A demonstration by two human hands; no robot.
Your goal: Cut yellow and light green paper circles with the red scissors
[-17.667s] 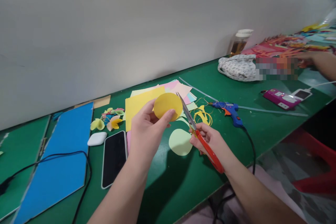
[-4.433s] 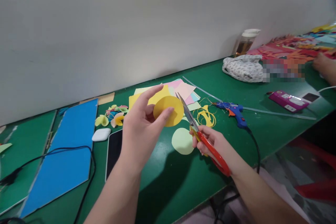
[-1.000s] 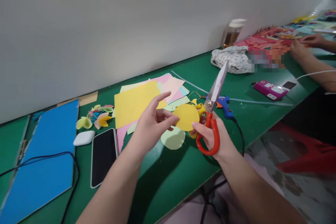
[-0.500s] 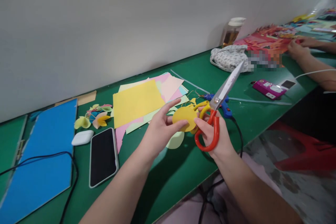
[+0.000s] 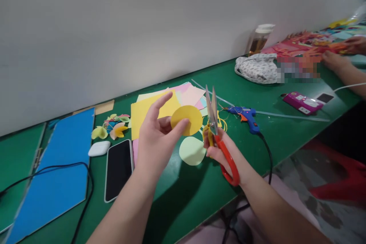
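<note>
My left hand (image 5: 156, 141) pinches a round yellow paper disc (image 5: 191, 120) between thumb and fingers, index finger raised. My right hand (image 5: 221, 152) is wrapped round the scissors (image 5: 228, 162), which have red and yellow handles; their blades point up and stand slightly apart, to the right of the disc. Below the disc a pale green paper circle (image 5: 192, 151) lies on the green table (image 5: 177, 206). Behind my hands is a stack of coloured paper with a yellow sheet (image 5: 138, 116) on top. Thin yellow paper scraps (image 5: 223, 122) lie behind the scissors.
A blue glue gun (image 5: 247, 116) lies right of the scissors. To the left are a phone (image 5: 118, 169), a white case (image 5: 99, 148), paper petals (image 5: 117, 130) and a blue board (image 5: 61, 160). Farther right are a purple box (image 5: 301, 103), a pouch (image 5: 257, 68), a bottle (image 5: 259, 39) and another person's hands.
My hands have moved apart, the left one carrying the disc leftward. The scissors have turned more upright and their blades have parted. The view has shifted slightly.
</note>
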